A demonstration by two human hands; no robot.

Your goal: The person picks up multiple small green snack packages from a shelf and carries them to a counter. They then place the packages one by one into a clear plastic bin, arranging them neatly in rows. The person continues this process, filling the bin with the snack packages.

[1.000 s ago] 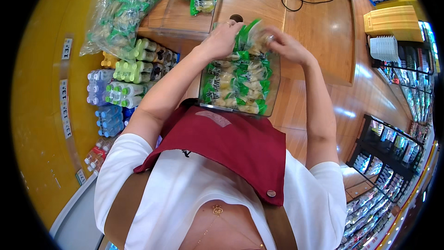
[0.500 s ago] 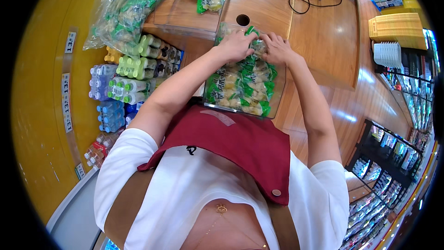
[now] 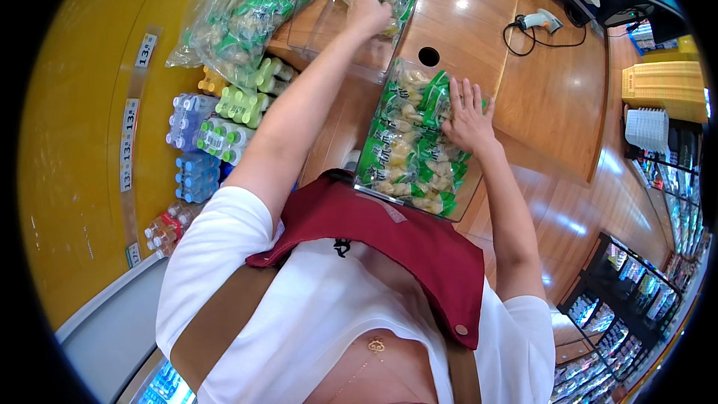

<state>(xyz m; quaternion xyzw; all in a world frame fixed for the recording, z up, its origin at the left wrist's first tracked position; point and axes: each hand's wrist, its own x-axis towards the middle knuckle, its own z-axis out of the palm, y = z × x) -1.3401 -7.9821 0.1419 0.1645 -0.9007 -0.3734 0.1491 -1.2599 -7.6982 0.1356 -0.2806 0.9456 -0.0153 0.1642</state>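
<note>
A clear plastic bin (image 3: pixel 470 196) full of green-and-white snack packets (image 3: pixel 407 150) rests on the wooden counter (image 3: pixel 464 26) in front of me. My right hand (image 3: pixel 465 117) lies flat on the packets at the bin's right side, fingers spread. My left hand (image 3: pixel 368 9) reaches far forward to a second clear bin (image 3: pixel 329 34) with the same packets, fingers curled down onto a packet there; whether it grips the packet is unclear. A large clear bag (image 3: pixel 239 11) of the same packets lies at the counter's left end.
A barcode scanner (image 3: pixel 540 21) with its cable lies on the counter at the far right, beside a round hole (image 3: pixel 428 56). Shrink-wrapped bottle packs (image 3: pixel 213 131) stack along the yellow wall (image 3: pixel 75 142) at left. A yellow crate (image 3: pixel 664 82) and dark shelves (image 3: pixel 636 307) stand at right.
My left hand left the near bin and stretched forward to the far bin. My right hand moved from the bin's top edge onto the packets and flattened out.
</note>
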